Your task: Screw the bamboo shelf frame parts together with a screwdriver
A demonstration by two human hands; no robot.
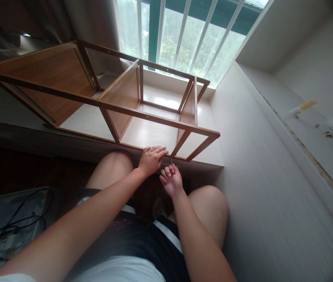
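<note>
A brown wooden shelf frame (154, 114) with panel dividers lies on its side on the pale ledge. At its near lower rail, my left hand (151, 159) holds on, back of the hand up and fingers along the wood. Just below and to the right is my right hand (171, 180), its fingers curled in a pinch. Out of that pinch a thin metal rod (171, 160) points up to the rail close to a cross post. Most of the rod is hidden in the fingers, so its kind is unclear.
Behind the frame is a barred window (181, 35), with a curtain (96, 23) at left. A grey panel wall (260, 176) rises close on the right. Its ledge carries a yellow-tipped tool (306, 105) and small metal pieces (328, 134). Black cable (16, 219) lies lower left.
</note>
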